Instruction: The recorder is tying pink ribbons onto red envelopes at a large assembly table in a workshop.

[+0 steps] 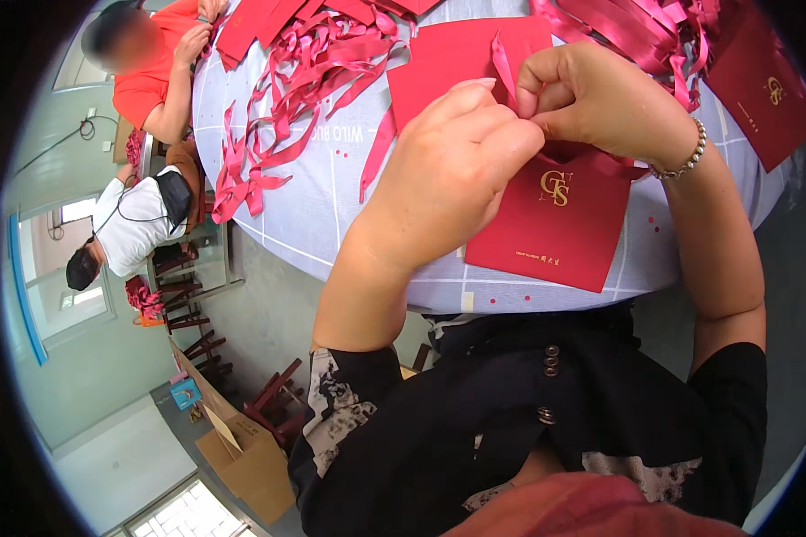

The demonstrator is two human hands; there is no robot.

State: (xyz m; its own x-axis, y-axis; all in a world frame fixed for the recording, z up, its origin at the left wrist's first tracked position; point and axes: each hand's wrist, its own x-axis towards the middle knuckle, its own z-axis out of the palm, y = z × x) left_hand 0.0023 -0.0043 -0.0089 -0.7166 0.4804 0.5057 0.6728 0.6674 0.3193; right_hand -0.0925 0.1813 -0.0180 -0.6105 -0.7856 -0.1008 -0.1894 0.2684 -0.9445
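Observation:
A red paper gift bag [546,242] with gold printing lies on the table's near edge, under my hands. A pink satin ribbon [503,67] rises in a loop between my hands at the bag's top. My left hand [452,170] is closed in a pinch on the ribbon, its knuckles covering part of the bag. The fingers of my right hand [600,98], with a beaded bracelet at the wrist, are curled and pinched against it too. Where the fingertips meet, the hands hide the ribbon. Another red bag [470,45] lies flat just beyond.
Loose pink ribbons [304,89] spread over the checked tablecloth [331,201] at left; more ribbons [627,36] lie at far right. A red bag [761,98] lies at the right edge. A person in orange [148,94] works across the table. Stools and a cardboard box [246,465] stand at left.

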